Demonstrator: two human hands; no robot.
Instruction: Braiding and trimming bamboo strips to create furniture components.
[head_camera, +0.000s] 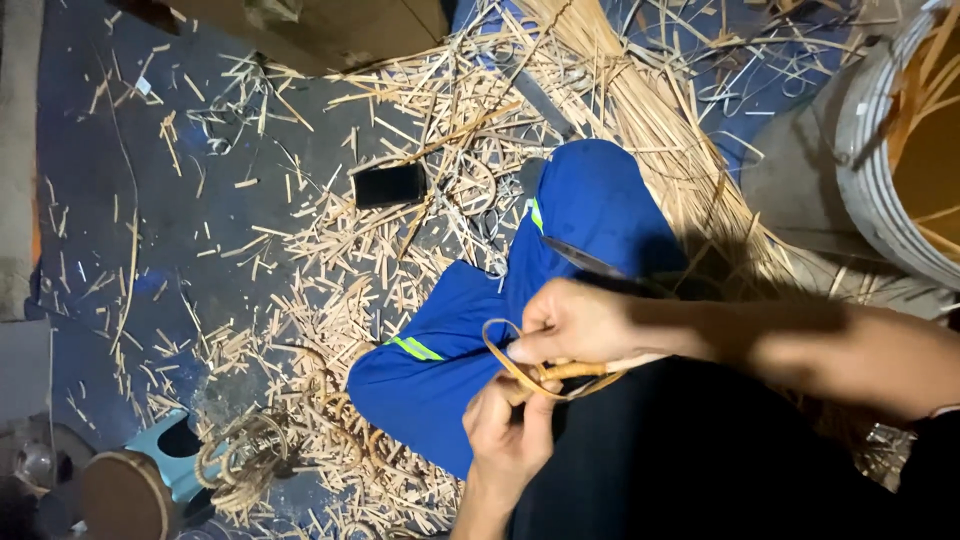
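My right hand (572, 322) is closed narrow around a thin tan cane strip (515, 362), thumb and fingers pinched on it where it bends into a small loop just left of my knuckles. My left hand (507, 425) comes up from below, its fingers curled tight on the same strip right under the loop — the two hands are touching or very nearly so, with the bound end of the strip running out to the right between them. All of this sits over my lap, on a blue cloth (470, 350) with pale green reflective stripes that is draped across my knee. A dark blade (590, 263) lies on that cloth just above my right hand; I cannot tell whether my hand touches its handle, since shadow hides that part. The floor (90, 220) around me is dark and littered with short offcuts of cane (330, 290), thickest to the left of the cloth. A long bundle of pale cane splints (650, 110) slants down from the top toward my knee. Among the scraps, well apart from my hands, lies a small black phone (390, 184). At the right edge stands a round woven basket (885, 170), partly cut off. Down at the lower left — near a light blue stool (170, 450) — rests a coil of cane (245, 455) beside a round wooden piece (125, 495).
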